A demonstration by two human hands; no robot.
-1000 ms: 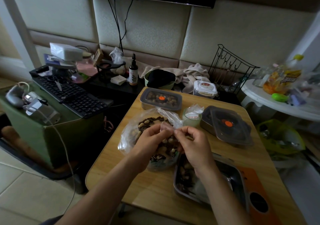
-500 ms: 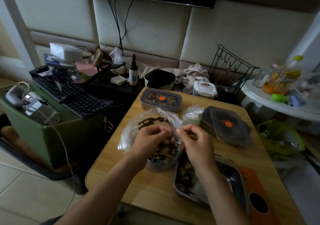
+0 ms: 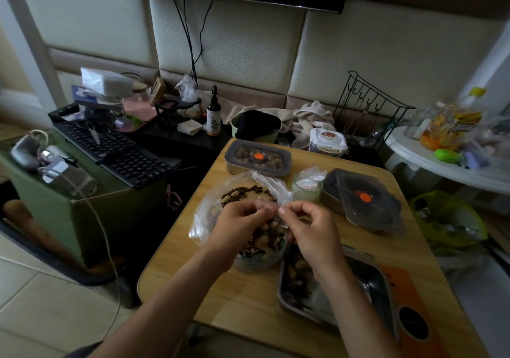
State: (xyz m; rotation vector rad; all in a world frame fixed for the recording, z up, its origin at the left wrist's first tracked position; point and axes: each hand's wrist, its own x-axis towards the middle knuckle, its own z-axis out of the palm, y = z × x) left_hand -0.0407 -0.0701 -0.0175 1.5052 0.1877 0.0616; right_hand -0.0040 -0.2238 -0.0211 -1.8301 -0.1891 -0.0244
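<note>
Presently, head view, the only one supplied. Both hands are working at the middle of the tabletop point(image 3: 248, 299), toward its left edge. The left hand point(image 3: 240, 229) and the right hand point(image 3: 313, 229) are meeting fingertip to fingertip. The fingers point(image 3: 282, 210) of each are curling in and pinching a small clear bag point(image 3: 265, 204) by its upper rim, and neither hand is carrying anything else. The small clear bag is hanging just above the large bag of nuts and seeds point(image 3: 218, 206), which is lying open on the tabletop under both hands, its near part hidden by them. Whether the small clear bag is holding any contents cannot be told, as the film is too thin and too much covered.

Just beside the large bag, a steel tray point(image 3: 371, 283) is sitting at the near right corner, with some nuts showing at its left end. A lidded container point(image 3: 258, 157) is standing at the far edge and a second lidded container point(image 3: 361, 196) toward the right edge. Between them a green cup point(image 3: 306, 193) is holding folded small bags.

Assessment: the hands are, by the look of it, parting the small bag's mouth ahead of filling. The next move is calling for the two pinches to draw apart evenly. One hand is then holding the mouth open while the other is reaching down for nuts. Risk noted: thin film slipping from the fingertips.
</note>
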